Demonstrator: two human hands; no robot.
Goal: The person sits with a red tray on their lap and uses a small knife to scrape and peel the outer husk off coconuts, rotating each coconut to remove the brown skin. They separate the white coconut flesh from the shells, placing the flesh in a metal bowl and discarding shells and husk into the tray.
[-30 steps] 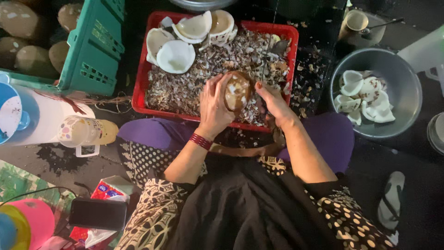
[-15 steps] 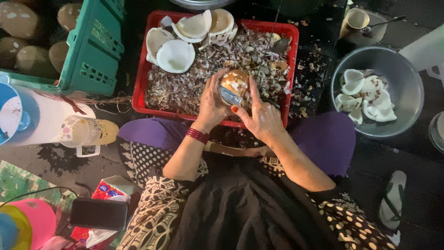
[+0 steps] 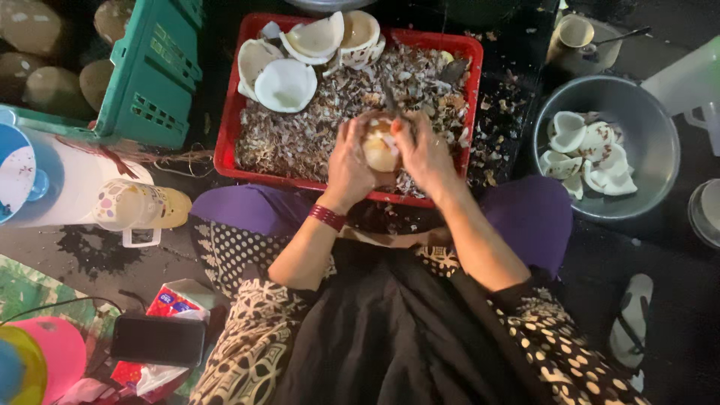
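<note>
Left hand (image 3: 349,165) cups a coconut piece (image 3: 380,146) above the red crate (image 3: 225,142) of shavings; right hand (image 3: 424,154) grips a dark blade (image 3: 390,96) against it. Peeled pieces sit in the metal bowl (image 3: 660,127).

A green plastic crate (image 3: 154,71) stands at upper left, with brown coconuts (image 3: 45,64) behind it. A steel basin (image 3: 660,161) at right holds white coconut pieces (image 3: 592,154). A patterned jug (image 3: 139,210) lies on its side at left, beside a white container (image 3: 71,184). A black phone (image 3: 157,340) rests on a tissue pack (image 3: 176,300) at lower left. A sandal (image 3: 631,322) lies at lower right.
</note>
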